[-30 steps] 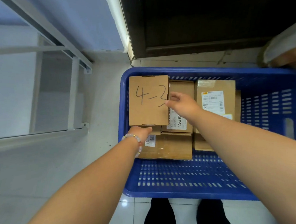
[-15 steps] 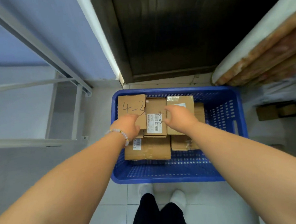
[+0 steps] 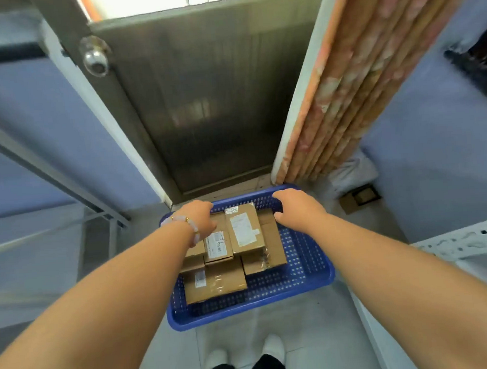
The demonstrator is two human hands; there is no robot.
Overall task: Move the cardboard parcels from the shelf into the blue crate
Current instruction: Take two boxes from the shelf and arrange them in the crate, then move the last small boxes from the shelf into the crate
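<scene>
**A:** How far along would you say this is?

**B:** Well into it, by my reading. The blue crate (image 3: 315, 277) sits on the tiled floor (image 3: 310, 329) just in front of the grey door (image 3: 213, 105), and several cardboard parcels (image 3: 214, 283) already lie inside it, packed toward its door side and its left wall. Some are stacked on others. The part of the crate nearest the person's feet, and a strip along its right wall, show bare mesh.

**A:** And the hands?

**B:** Neither carries a parcel. The left hand (image 3: 200, 219), with a bead bracelet (image 3: 187, 224) at the wrist, is over the far left corner of the crate, above the parcels there. Its fingers are hidden behind the back of the hand, so I cannot tell whether they are straight or curled, nor whether they touch the cardboard. The right hand (image 3: 299, 210) hovers over the far right part of the crate, thumb apart from loosely bent fingers, holding nothing.

**A:** So what is left?

**B:** That I cannot settle. The white metal shelf (image 3: 465, 241) shows only an edge to the right of the crate, and another frame stands left of it; no parcels are visible on either piece. A flat brown thing (image 3: 358, 200) lies on the floor beyond the crate's right corner, but it is too blurred to call a parcel.

**A:** Your guess?

**B:** The latest parcel looks placed, with the hands free for the next trip, if any remain on the shelf.
</scene>
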